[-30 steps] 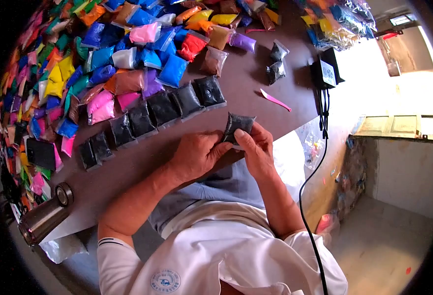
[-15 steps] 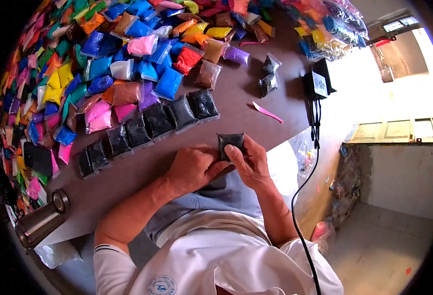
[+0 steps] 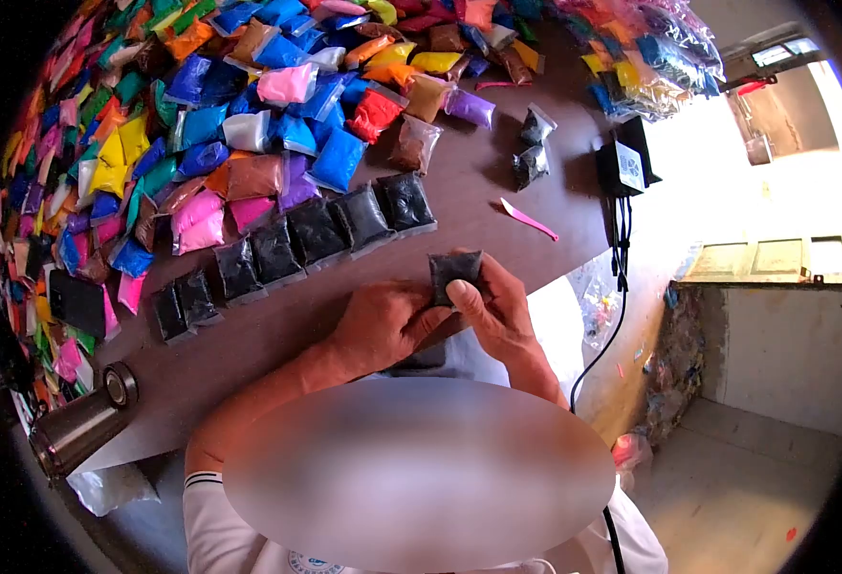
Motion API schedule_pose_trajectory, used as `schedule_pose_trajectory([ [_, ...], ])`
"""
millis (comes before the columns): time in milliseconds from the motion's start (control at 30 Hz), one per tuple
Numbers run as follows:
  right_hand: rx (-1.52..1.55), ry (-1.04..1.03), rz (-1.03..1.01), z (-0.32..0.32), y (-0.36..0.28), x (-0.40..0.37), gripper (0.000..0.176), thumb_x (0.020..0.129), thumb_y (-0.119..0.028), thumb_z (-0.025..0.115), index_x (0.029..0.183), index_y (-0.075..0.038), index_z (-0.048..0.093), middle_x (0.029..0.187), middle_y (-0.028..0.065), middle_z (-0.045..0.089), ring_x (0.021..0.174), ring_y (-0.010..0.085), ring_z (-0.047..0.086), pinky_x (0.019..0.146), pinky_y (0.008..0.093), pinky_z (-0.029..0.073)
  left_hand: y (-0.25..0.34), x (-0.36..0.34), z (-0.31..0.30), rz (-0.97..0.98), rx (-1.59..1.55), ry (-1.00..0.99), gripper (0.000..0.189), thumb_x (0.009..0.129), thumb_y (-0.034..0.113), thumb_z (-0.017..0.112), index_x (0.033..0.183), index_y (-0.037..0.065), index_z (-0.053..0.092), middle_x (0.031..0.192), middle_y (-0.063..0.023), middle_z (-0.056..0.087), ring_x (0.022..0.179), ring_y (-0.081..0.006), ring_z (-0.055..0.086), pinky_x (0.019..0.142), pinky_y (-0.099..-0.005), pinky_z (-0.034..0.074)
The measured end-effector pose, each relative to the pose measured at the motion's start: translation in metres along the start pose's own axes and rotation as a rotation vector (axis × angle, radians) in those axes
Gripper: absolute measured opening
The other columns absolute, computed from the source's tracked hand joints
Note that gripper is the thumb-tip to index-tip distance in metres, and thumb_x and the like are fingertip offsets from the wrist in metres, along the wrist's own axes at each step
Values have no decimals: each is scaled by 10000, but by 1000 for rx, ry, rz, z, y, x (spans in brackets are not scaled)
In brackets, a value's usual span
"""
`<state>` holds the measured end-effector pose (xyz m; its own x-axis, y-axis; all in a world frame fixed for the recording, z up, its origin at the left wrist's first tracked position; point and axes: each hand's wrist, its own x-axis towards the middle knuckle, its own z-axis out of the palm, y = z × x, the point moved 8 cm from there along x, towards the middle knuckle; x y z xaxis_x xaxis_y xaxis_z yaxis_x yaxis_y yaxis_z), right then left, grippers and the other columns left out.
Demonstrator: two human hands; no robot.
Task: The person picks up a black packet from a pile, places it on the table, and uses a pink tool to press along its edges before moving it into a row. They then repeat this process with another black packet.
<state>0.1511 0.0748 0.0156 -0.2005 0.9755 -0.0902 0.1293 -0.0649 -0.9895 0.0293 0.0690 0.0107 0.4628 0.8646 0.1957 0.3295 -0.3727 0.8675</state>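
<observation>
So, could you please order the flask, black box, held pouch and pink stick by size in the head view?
1. Flask, largest.
2. Black box and pouch look alike; the pouch is partly hidden.
3. Pink stick, thinnest.

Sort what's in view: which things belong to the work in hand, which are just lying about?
In hand: black bag, pinched between left hand and right hand; row of black bags behind it.
Lying about: coloured bags, pink stick, metal flask, black box.
</observation>
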Motion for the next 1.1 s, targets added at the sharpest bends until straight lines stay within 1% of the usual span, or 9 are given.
schedule_pose_trajectory([
  [267,87,-10,32,9,12,-5,239,914,-264,567,907,-28,531,763,-17,485,712,88,437,615,240,393,14,1,0,67,80,-61,272,835,280,622,808,8,615,779,-176,616,724,-376,600,645,-447,466],
  [467,-132,105,-39,3,0,-8,216,922,-228,536,935,-12,545,793,-13,516,745,72,442,651,233,408,2,-3,4,54,87,-14,276,823,283,632,803,9,615,782,-176,611,734,-372,600,644,-443,468],
  [533,-44,76,-39,6,1,-9,205,917,-208,541,955,-7,548,801,-17,522,754,73,447,667,230,409,5,-1,-1,79,77,46,277,822,284,632,805,8,615,783,-175,611,744,-370,601,646,-442,468],
  [633,42,11,28,2,16,-10,183,881,-108,566,1026,4,565,869,-11,562,796,72,481,722,214,417,5,0,2,36,33,-14,284,822,289,629,803,6,613,795,-171,613,762,-365,599,656,-446,469],
  [733,137,-13,23,6,11,-9,223,883,-139,578,1044,16,578,895,5,592,818,76,515,726,223,438,18,-1,-3,148,63,-5,279,811,295,639,785,19,607,780,-162,605,747,-360,593,660,-455,463],
  [867,164,-55,32,4,15,-11,231,889,-160,568,1047,8,590,894,-2,601,824,84,526,724,234,451,12,-1,2,90,16,-53,267,814,293,630,803,27,609,782,-172,594,753,-379,580,665,-461,456],
  [967,245,23,-10,-4,24,-12,255,892,-164,566,1092,-6,569,936,-3,587,843,88,519,745,251,452,12,2,0,89,30,-32,259,841,280,600,845,22,624,798,-183,598,765,-388,584,675,-449,462],
  [1000,213,-18,7,0,24,-12,265,898,-174,564,1105,-8,561,958,-4,580,860,86,513,757,249,448,9,0,1,15,18,-76,250,841,260,608,867,12,627,823,-185,609,777,-384,595,679,-442,471],
  [1100,216,-124,28,10,17,-9,281,913,-209,565,1115,-14,552,964,-12,568,881,71,491,767,231,435,17,1,-2,69,67,-41,252,835,257,633,884,9,634,821,-175,628,770,-362,615,673,-422,488],
])
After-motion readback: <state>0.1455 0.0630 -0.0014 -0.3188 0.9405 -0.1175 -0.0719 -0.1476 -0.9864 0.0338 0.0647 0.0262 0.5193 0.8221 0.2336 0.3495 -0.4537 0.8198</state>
